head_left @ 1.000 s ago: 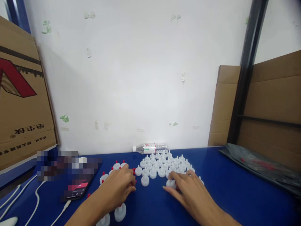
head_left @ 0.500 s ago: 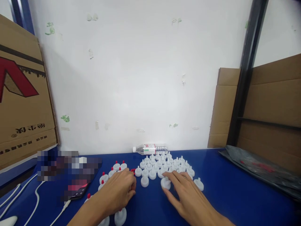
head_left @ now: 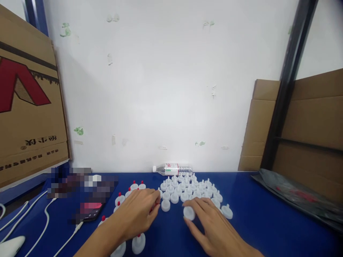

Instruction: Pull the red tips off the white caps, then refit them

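Note:
My right hand [head_left: 211,223] has thumb and fingers closed around a white nozzle cap [head_left: 189,213], tilted at the near edge of a cluster of similar white caps [head_left: 184,196]. To the left, my left hand [head_left: 143,207] is closed, fingertips curled down toward the table. A hint of red shows by its thumb and fingers, but what they hold is hidden. White caps with red tips [head_left: 138,243] stand around the left hand and forearm, several partly covered. A single white cap [head_left: 165,205] stands between the hands.
A clear plastic bottle [head_left: 173,169] lies against the wall. On the left are a phone [head_left: 91,212], white cables [head_left: 46,217] and a large cardboard box [head_left: 32,128]. A dark plastic bag [head_left: 297,192] lies on the right of the blue table [head_left: 254,221].
My left hand has shifted slightly right, over the spot where small red pieces showed. The white cap in my right hand is tilted more toward me. The view has turned slightly.

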The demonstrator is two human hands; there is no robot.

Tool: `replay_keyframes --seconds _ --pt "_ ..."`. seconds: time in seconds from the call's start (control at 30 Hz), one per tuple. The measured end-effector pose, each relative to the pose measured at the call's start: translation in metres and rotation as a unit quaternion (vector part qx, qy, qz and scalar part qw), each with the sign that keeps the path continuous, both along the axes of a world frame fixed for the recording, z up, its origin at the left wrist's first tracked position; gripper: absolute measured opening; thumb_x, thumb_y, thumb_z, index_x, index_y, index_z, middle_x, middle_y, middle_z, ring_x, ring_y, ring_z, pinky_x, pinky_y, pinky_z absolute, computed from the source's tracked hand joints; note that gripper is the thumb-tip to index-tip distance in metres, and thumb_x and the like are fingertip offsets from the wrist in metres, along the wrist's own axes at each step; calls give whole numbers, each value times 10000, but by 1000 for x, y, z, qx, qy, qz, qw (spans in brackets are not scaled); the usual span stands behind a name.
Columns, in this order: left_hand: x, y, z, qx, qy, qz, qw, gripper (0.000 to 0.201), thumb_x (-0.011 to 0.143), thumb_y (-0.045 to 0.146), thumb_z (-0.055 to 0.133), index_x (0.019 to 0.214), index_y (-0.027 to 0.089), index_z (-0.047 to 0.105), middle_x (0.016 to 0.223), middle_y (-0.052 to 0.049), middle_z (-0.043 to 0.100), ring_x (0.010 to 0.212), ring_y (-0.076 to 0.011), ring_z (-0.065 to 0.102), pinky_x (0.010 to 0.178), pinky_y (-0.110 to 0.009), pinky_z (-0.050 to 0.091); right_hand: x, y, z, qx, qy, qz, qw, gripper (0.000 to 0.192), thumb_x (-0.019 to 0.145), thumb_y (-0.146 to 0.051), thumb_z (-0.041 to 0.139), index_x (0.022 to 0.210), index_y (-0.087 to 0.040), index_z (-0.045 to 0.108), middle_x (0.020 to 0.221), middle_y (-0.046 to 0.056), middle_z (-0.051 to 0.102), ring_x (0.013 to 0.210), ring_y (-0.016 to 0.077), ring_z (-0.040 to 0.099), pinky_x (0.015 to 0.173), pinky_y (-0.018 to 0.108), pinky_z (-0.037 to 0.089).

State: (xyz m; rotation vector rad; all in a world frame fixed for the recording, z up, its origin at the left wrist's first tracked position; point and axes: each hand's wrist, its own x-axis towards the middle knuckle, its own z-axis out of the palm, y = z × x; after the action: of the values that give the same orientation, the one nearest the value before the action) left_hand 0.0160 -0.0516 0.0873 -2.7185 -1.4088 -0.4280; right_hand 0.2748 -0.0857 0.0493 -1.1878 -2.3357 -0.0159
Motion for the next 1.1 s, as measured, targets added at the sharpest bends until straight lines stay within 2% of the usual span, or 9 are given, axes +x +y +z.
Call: replay_keyframes --seconds 0.1,0.2,0.3,0.47,0.6,0.77,0.87,1.1 --pt "9 -7 0 38 -16 -36 998 139 954 174 474 923 227 599 893 -9 694 735 -202 642 634 -316 368 -1 1 -3 39 -10 15 999 303 981 -185 568 1280 -234 556 1165 78 671 1085 276 641 960 460 538" --pt "17 -12 -5 59 -27 -67 996 177 956 127 462 1000 242 589 982 -10 684 815 -202 663 673 -313 407 -1 6 -9 58 -16 22 998 330 930 -201 676 1247 -254 598 1118 61 688 1026 285 663 910 457 564" --pt "21 -15 -12 67 -27 -90 993 227 954 95 460 1046 259 586 1018 -9 674 883 -205 676 709 -302 450 -1 13 -14 48 -12 23 998 319 876 -201 749 1169 -261 638 1081 36 698 976 280 669 869 441 579" --pt "25 -13 -19 84 -19 -130 988 266 932 49 471 1056 249 596 1037 -24 690 872 -195 699 728 -281 499 -1 15 -11 29 3 40 999 333 879 -210 755 1190 -242 640 1116 24 715 1048 277 652 955 432 546" --pt "26 -12 -25 85 -32 -165 982 298 935 31 457 1080 251 597 993 -8 721 807 -190 714 669 -272 485 -1 9 -4 24 9 46 999 344 929 -210 708 1262 -231 620 1165 47 692 1095 264 629 1028 445 502" --pt "26 -11 -33 110 -54 -181 976 294 946 43 440 1069 257 599 882 17 731 697 -202 713 586 -285 444 -1 4 1 24 12 48 998 378 961 -185 650 1332 -231 594 1186 72 664 1120 268 597 1023 451 507" --pt "26 -9 -33 129 -64 -181 973 282 948 43 408 1008 239 603 811 9 720 623 -199 690 535 -282 407 0 3 3 15 7 41 999 401 985 -193 613 1381 -230 569 1212 91 647 1141 273 587 1018 455 516" --pt "25 -3 -28 122 -125 -237 956 356 909 6 373 1025 211 639 749 5 711 574 -139 667 518 -219 407 0 4 4 -6 20 47 999 432 989 -220 624 1416 -236 559 1239 95 644 1166 263 587 1016 429 529"
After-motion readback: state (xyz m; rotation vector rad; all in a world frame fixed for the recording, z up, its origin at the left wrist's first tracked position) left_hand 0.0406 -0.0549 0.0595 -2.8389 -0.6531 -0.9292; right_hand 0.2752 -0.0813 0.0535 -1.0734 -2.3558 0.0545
